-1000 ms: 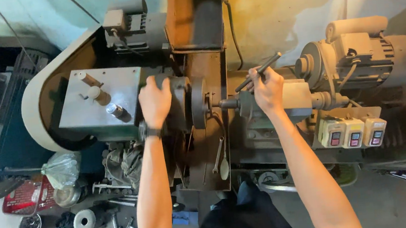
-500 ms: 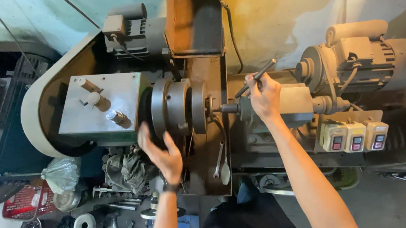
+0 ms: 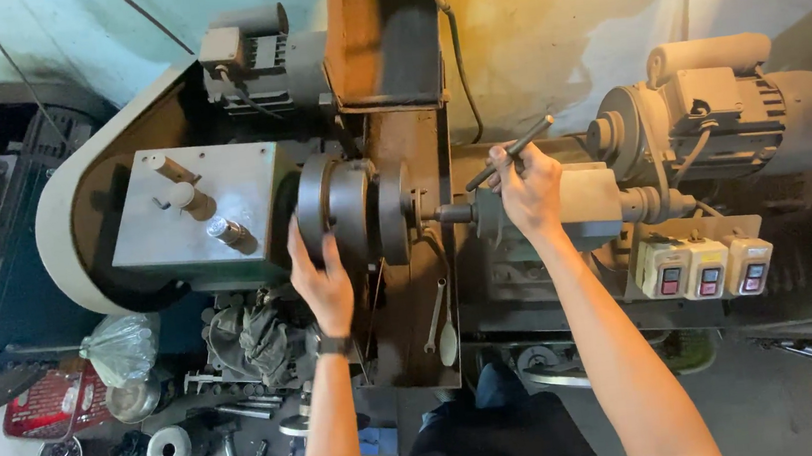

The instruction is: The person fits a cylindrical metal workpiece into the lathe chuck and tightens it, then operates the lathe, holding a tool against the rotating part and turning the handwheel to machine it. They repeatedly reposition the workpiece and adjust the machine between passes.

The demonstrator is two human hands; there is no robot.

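From the head view, the left hand [image 3: 324, 285] lies flat, fingers spread, against the lower rim of the round chuck [image 3: 349, 209], gripping nothing. The right hand [image 3: 527, 185], well apart on the far side of the chuck, is closed around a dark lever [image 3: 511, 153] slanting up and right.

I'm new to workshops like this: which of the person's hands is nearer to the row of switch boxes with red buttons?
Right. The right hand grips a dark rod just left of the switch boxes, while the left hand rests on the round chuck, farther away.
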